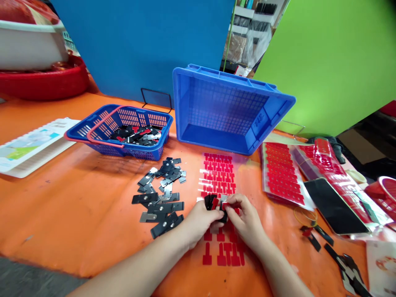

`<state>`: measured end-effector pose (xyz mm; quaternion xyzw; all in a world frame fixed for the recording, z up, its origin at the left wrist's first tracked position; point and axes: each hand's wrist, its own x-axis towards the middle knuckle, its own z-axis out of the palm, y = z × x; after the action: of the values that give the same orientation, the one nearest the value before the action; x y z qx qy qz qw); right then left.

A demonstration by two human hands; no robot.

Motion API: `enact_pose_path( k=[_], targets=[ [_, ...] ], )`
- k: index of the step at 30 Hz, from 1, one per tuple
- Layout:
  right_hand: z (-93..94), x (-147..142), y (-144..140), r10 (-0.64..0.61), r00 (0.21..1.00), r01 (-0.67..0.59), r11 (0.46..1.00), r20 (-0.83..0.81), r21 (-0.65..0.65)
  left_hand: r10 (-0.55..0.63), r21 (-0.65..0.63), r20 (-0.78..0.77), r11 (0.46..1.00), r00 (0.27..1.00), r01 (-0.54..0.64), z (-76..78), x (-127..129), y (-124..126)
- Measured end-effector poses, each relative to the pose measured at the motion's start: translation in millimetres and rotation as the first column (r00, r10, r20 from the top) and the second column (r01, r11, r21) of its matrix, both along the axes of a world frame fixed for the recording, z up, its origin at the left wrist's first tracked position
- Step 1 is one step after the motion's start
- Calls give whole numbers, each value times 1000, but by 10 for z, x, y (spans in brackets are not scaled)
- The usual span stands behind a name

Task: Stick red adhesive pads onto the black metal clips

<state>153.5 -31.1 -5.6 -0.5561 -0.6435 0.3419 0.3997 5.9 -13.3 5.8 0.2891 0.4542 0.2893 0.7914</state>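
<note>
My left hand (202, 218) is closed around several small black metal plates (210, 201), one bearing a red sticker. Close against it, the fingertips of my right hand (243, 214) pinch a red T-shaped sticker at another plate with a silvery end. Whether the sticker lies fully on that plate is hidden by the fingers. Beneath both hands lies a clear sheet with rows of red T-shaped stickers (218, 177); some spots in its lower rows are bare. Left of the sheet, a loose pile of black metal plates (167, 208) spreads over the orange table.
A blue basket (154, 153) with pink handles holds plates, some with red stickers. Behind the sheet, a blue crate (213, 138) rests on its side. To the right are more sticker sheets (283, 173), a phone (335, 206) and loose plates (348, 268). A white panel (34, 144) lies far left.
</note>
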Motion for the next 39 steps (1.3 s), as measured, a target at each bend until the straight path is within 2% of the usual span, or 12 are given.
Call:
enact_pose_path(
  k=[19, 26, 29, 39],
  targets=[
    [3, -16, 0, -1, 999, 0, 1000, 36, 27, 15, -3, -7, 1000, 1000, -15, 7, 1, -2],
    [-39, -8, -7, -53, 989, 47, 998, -142, -44, 26, 7, -17, 1000, 1000, -26, 56, 2, 0],
    [-50, -11, 0, -68, 983, 62, 997, -169, -43, 33, 13, -19, 999, 999, -32, 64, 2, 3],
    [-26, -24, -10, -52, 994, 48, 998, -95, -43, 23, 25, -28, 999, 999, -22, 25, 3, 2]
  ],
)
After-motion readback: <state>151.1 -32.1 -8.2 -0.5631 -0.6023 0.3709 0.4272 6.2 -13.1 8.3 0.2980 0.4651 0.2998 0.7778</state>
